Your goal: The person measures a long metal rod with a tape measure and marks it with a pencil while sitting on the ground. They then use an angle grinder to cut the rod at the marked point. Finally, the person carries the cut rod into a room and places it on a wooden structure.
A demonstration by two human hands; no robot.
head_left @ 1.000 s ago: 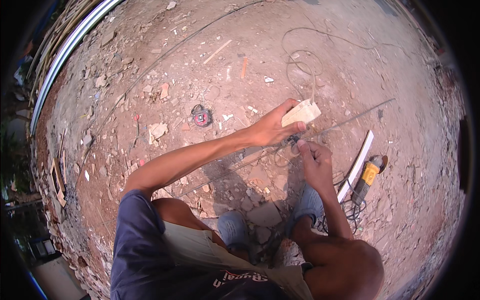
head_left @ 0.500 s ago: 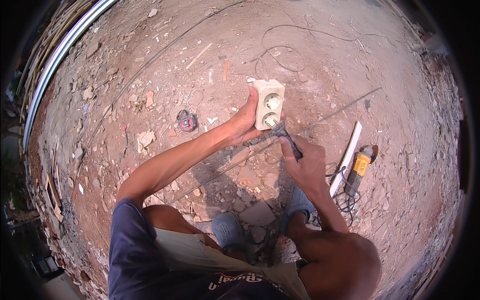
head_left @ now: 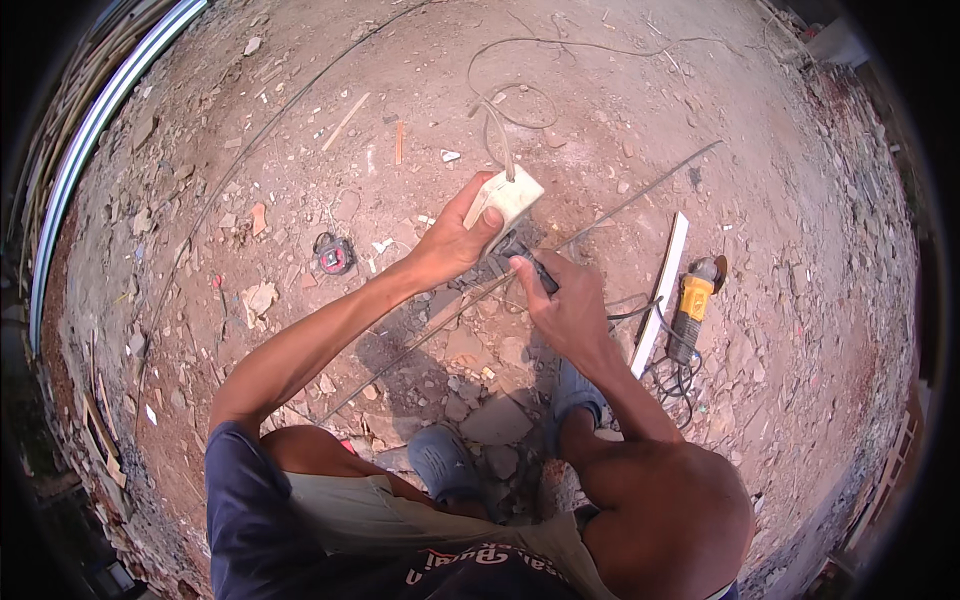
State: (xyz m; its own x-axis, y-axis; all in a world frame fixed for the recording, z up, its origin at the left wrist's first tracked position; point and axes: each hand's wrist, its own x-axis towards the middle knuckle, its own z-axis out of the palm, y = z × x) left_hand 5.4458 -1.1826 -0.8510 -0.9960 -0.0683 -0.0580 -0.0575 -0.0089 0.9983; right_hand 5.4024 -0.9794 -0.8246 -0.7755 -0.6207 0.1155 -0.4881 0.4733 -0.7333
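Note:
My left hand [head_left: 460,235] grips a white socket block [head_left: 516,191] with a pale cable running up from it; its socket face is turned out of sight. My right hand [head_left: 558,305] holds a black plug [head_left: 541,273] just below the block. I cannot tell whether the plug is inserted. A long thin metal rod [head_left: 660,178] lies diagonally on the ground under my hands.
A yellow angle grinder [head_left: 692,310] with coiled black cord and a white strip [head_left: 664,280] lie to the right. A red-and-black tape measure [head_left: 334,252] lies left. Rubble [head_left: 497,420] surrounds my shoes [head_left: 440,460]; long poles [head_left: 90,140] edge the upper left.
The socket block has turned: its two outlets showed half a second ago and are hidden now. Both hands have moved left in view, and the ground has shifted left too.

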